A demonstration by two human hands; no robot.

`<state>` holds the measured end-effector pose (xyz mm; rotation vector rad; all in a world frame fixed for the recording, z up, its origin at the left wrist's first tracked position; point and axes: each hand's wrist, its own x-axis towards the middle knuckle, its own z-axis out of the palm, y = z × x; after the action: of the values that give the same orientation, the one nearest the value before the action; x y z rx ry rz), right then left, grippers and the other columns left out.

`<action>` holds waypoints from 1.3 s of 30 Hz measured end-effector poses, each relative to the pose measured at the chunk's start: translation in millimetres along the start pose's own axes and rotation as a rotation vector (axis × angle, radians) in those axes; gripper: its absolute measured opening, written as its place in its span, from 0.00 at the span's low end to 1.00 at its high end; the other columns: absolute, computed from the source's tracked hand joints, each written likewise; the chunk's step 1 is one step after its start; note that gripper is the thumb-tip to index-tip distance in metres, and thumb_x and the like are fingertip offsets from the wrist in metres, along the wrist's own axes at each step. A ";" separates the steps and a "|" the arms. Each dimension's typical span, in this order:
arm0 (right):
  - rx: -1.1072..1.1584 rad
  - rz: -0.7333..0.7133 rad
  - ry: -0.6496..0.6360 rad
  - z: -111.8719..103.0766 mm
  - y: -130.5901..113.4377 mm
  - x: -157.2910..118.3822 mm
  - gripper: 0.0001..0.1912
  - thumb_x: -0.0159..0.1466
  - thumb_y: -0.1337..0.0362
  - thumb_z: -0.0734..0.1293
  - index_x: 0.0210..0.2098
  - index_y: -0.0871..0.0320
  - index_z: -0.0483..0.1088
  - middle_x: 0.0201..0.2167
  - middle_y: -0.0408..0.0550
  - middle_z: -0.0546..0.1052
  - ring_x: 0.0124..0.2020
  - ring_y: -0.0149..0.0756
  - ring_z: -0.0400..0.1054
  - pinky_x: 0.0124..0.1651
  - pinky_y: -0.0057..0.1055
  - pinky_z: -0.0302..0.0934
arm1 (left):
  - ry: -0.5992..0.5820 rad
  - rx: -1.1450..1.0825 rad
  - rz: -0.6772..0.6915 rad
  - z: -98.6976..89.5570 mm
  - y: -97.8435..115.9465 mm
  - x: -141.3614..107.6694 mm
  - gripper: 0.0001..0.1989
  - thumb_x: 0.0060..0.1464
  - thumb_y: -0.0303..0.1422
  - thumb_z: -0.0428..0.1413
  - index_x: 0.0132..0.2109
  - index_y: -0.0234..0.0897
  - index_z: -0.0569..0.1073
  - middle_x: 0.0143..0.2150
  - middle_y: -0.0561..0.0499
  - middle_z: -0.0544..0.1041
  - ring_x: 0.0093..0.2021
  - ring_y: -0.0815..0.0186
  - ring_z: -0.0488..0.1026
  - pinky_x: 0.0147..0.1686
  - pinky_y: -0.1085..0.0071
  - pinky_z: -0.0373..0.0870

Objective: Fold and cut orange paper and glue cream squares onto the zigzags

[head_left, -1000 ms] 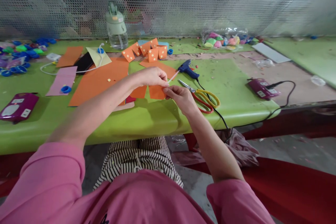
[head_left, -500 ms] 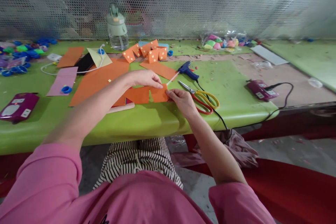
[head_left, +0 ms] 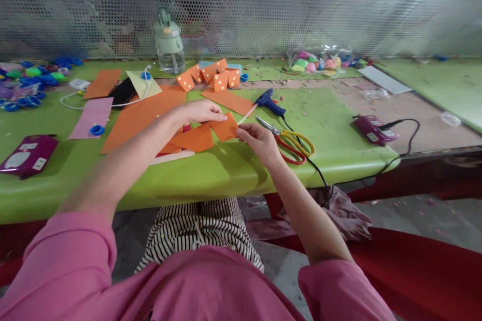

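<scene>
A notched piece of orange paper [head_left: 226,129] is held between my two hands, tilted just above the green tabletop. My left hand [head_left: 205,111] grips its upper edge, fingers closed. At its right edge, my right hand [head_left: 259,140] pinches the paper between thumb and fingers. The paper's left part [head_left: 198,139] reaches over a pale flat strip [head_left: 173,157]. A blue glue gun [head_left: 271,102] with a white glue stick lies behind my right hand. Beside that hand rest scissors [head_left: 295,143] with yellow and red handles.
Folded orange pieces with pale dots [head_left: 218,74] stand at the back, near a water bottle [head_left: 169,42]. A large orange sheet [head_left: 128,123] lies left. Purple power boxes [head_left: 29,155] sit at both sides; a black cord [head_left: 318,173] hangs over the table's front edge.
The orange paper has been tilted and turned, its right part raised slightly. My left hand has shifted a little to the left; my right hand keeps its pinch at the edge.
</scene>
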<state>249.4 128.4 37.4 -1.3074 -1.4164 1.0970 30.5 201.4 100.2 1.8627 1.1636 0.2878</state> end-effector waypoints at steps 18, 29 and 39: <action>-0.213 -0.085 -0.080 7.8 -12.1 -0.6 0.22 0.62 0.42 0.68 0.30 0.55 0.76 0.25 0.41 0.74 0.26 0.31 0.62 0.32 0.31 0.53 | 0.058 -0.118 0.106 15.9 6.1 1.2 0.09 0.54 0.38 0.60 0.39 0.37 0.79 0.40 0.52 0.82 0.47 0.63 0.75 0.55 0.63 0.65; -0.190 -0.369 0.241 -16.2 -43.0 -22.1 0.18 0.64 0.44 0.68 0.36 0.51 0.77 0.27 0.44 0.75 0.29 0.35 0.68 0.36 0.35 0.63 | 0.504 -0.404 0.274 -25.4 -22.3 -62.6 0.28 0.59 0.54 0.56 0.61 0.47 0.70 0.62 0.46 0.73 0.67 0.50 0.65 0.60 0.54 0.66; 0.307 -0.046 0.094 15.7 -8.8 16.9 0.26 0.49 0.36 0.75 0.31 0.51 0.70 0.27 0.39 0.73 0.28 0.29 0.69 0.30 0.27 0.63 | 0.326 -0.741 0.145 8.9 -52.3 -79.1 0.32 0.46 0.53 0.66 0.53 0.42 0.72 0.53 0.42 0.80 0.48 0.58 0.80 0.49 0.60 0.76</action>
<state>231.5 144.3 43.4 -1.0857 -1.1514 1.1553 -37.8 140.6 73.7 1.2607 0.9436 0.9900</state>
